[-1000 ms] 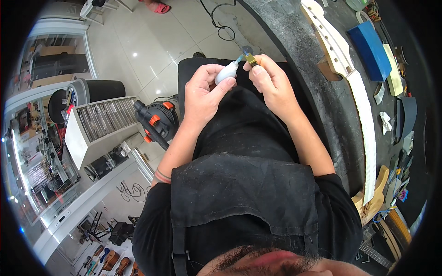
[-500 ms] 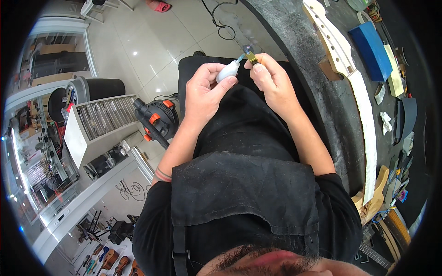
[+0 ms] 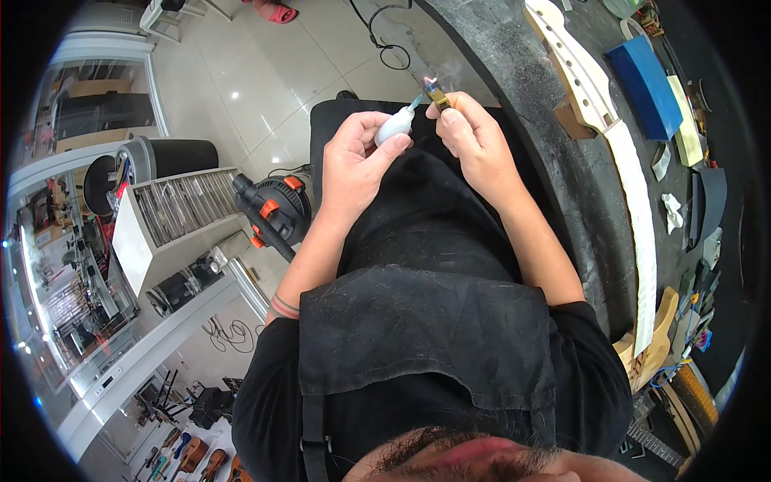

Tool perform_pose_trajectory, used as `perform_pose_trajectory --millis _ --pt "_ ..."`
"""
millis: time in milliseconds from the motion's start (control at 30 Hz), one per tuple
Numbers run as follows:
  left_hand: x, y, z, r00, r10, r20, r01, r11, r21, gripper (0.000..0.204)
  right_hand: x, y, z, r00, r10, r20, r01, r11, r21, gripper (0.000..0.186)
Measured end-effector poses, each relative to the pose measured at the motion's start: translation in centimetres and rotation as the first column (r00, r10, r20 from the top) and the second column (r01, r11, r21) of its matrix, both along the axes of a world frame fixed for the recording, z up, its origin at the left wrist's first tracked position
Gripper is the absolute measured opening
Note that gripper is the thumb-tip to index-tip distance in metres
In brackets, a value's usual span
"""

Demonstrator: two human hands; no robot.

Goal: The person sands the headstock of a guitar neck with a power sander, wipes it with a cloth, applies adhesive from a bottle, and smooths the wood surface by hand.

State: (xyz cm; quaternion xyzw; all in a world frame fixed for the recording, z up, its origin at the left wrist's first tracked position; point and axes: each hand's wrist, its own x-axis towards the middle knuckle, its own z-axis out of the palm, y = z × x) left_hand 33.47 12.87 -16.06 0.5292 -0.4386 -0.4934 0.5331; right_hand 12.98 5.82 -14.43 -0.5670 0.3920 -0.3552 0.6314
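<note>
Above my dark apron, my left hand (image 3: 361, 157) is closed around a small white squeeze bottle (image 3: 394, 126), its bluish nozzle tilted up and to the right. A gold-coloured lighter (image 3: 437, 96) is pinched in my right hand (image 3: 474, 140), thumb and fingers pressed against its sides. A small flame (image 3: 430, 81) shows at the lighter's top. The nozzle tip is close beside the flame; whether they touch I cannot tell. Both hands are near each other at chest-front distance.
On the dark workbench (image 3: 514, 88) to my right, a guitar neck (image 3: 634, 193) rests on a wooden block (image 3: 572, 122). Near it lie a blue block (image 3: 646, 87) and crumpled white paper (image 3: 673, 213). A black and orange vacuum (image 3: 277, 209) stands on the floor at left.
The flame at the lighter now looks brighter and pinkish, where before it was a bluish blur. My left hand and the bottle have shifted very slightly down and left.
</note>
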Motion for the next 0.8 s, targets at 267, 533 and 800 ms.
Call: perform_pose_trajectory --millis 267,533,800 --pt "-0.04 0.05 0.16 1.0 -0.005 -0.016 0.005 1.0 0.0 0.026 0.01 -0.11 0.05 1.0 0.0 0.02 -0.001 1.0 0.025 0.025" --pt "-0.09 0.0 -0.04 0.999 -0.005 -0.032 0.005 1.0 -0.007 0.027 0.22 -0.11 -0.34 1.0 0.0 0.006 0.0 0.999 -0.048 0.027" --pt "-0.1 0.07 -0.01 0.999 0.0 -0.033 0.0 1.0 -0.012 0.028 0.12 -0.17 -0.11 1.0 0.003 -0.002 -0.003 1.0 -0.023 0.027"
